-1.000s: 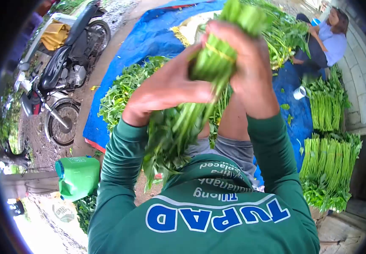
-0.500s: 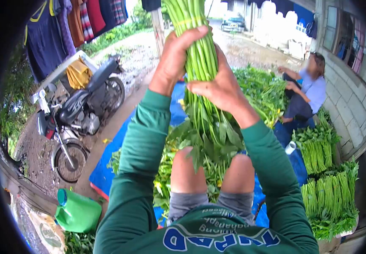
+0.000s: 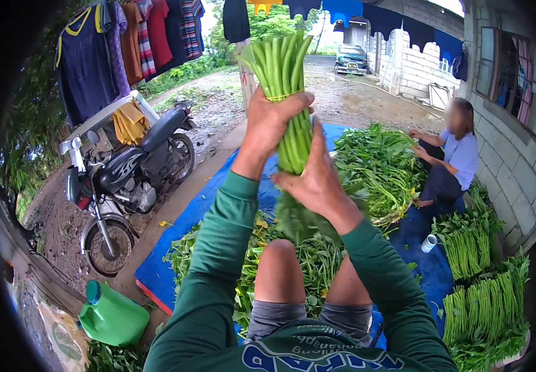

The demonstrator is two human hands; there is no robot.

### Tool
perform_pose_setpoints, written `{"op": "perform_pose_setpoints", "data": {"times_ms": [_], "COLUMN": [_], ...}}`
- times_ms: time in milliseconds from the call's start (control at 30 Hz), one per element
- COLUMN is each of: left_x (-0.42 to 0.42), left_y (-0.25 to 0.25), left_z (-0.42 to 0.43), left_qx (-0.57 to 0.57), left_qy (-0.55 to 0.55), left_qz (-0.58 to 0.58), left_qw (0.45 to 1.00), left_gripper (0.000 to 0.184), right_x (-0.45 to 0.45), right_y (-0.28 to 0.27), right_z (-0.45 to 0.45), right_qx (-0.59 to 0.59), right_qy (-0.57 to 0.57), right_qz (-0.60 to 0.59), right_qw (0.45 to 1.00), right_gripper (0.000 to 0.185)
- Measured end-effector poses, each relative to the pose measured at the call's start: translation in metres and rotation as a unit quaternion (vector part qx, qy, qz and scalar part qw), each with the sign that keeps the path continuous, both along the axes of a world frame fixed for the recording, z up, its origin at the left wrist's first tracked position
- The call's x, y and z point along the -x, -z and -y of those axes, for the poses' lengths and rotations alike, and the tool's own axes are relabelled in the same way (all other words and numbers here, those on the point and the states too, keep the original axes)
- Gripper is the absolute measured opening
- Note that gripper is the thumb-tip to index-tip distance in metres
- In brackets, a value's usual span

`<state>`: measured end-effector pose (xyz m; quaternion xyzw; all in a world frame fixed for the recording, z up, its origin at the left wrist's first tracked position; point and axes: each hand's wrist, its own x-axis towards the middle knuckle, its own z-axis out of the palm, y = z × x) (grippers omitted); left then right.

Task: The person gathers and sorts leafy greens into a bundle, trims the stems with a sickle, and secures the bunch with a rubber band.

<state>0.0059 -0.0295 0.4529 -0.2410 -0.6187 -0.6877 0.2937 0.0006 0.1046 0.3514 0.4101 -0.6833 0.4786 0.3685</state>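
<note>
A bundle of green leafy stems [image 3: 284, 68] stands upright in front of me, cut ends up, with a thin yellow band round it near the top. My left hand [image 3: 275, 118] is wrapped round the stems just below the band. Lower down, my right hand [image 3: 318, 177] holds the bundle from the right side, thumb across the stems. The leaves under it are blurred and hang above my knees. Loose greens [image 3: 317, 263] lie on the blue tarp [image 3: 172, 239] around my legs.
Tied bundles [image 3: 485, 313] are stacked at the right, near a white cup [image 3: 429, 243]. A person [image 3: 460, 152] sits by a large heap of greens [image 3: 379, 161]. At left are a motorcycle [image 3: 125, 173] and a green jug [image 3: 114, 315]. Clothes [image 3: 88, 62] hang above.
The view has tilted up, showing more of the yard. The bundle, earlier tilted close to my chest, is now upright and farther out, lower in view than half a second ago. Both hands still hold it.
</note>
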Motion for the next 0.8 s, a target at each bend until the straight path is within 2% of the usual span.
{"op": "perform_pose_setpoints", "data": {"times_ms": [33, 133, 167, 233, 267, 333, 367, 433, 533, 667, 733, 767, 800], "left_x": [-0.009, -0.051, -0.063, -0.077, -0.087, -0.109, -0.12, -0.125, -0.118, -0.114, -0.112, -0.11, -0.112], "left_y": [-0.004, -0.01, -0.005, 0.032, 0.063, 0.134, 0.169, 0.213, 0.227, 0.212, 0.204, 0.208, 0.207], "left_z": [0.015, 0.047, 0.056, 0.073, 0.071, 0.062, 0.053, 0.034, 0.018, 0.014, 0.015, 0.015, 0.017], "left_qx": [0.041, 0.166, 0.2, 0.251, 0.217, 0.099, 0.037, -0.066, -0.067, -0.022, 0.084, 0.082, 0.049], "left_qy": [0.011, 0.015, 0.045, 0.092, 0.142, 0.198, 0.206, 0.206, 0.209, 0.196, 0.225, 0.229, 0.235], "left_qz": [0.03, 0.119, 0.163, 0.275, 0.326, 0.47, 0.49, 0.494, 0.479, 0.463, 0.443, 0.443, 0.446], "left_qw": [0.999, 0.979, 0.965, 0.923, 0.909, 0.855, 0.847, 0.842, 0.85, 0.864, 0.864, 0.863, 0.862], "left_gripper": [0.037, 0.034, 0.035, 0.038, 0.039, 0.044, 0.046, 0.049, 0.054, 0.051, 0.053, 0.057, 0.058], "right_x": [-0.008, -0.017, -0.026, -0.029, -0.032, -0.044, -0.051, -0.059, -0.056, -0.048, -0.035, -0.029, -0.031], "right_y": [0.001, 0.011, 0.012, 0.053, 0.073, 0.114, 0.132, 0.141, 0.141, 0.123, 0.123, 0.113, 0.112], "right_z": [-0.004, -0.03, -0.045, -0.067, -0.076, -0.086, -0.09, -0.092, -0.087, -0.067, -0.052, -0.054, -0.047], "right_qx": [-0.033, -0.184, -0.19, -0.101, -0.06, 0.016, 0.058, 0.07, 0.097, 0.13, 0.131, 0.114, 0.154], "right_qy": [-0.088, -0.139, -0.207, -0.299, -0.334, -0.342, -0.341, -0.31, -0.28, -0.255, -0.224, -0.287, -0.306], "right_qz": [0.036, 0.104, 0.245, 0.395, 0.457, 0.503, 0.521, 0.559, 0.542, 0.484, 0.497, 0.564, 0.537], "right_qw": [0.995, 0.968, 0.928, 0.863, 0.822, 0.794, 0.78, 0.766, 0.787, 0.827, 0.828, 0.765, 0.77], "right_gripper": [0.123, 0.11, 0.096, 0.075, 0.066, 0.06, 0.057, 0.056, 0.054, 0.051, 0.052, 0.068, 0.075]}}
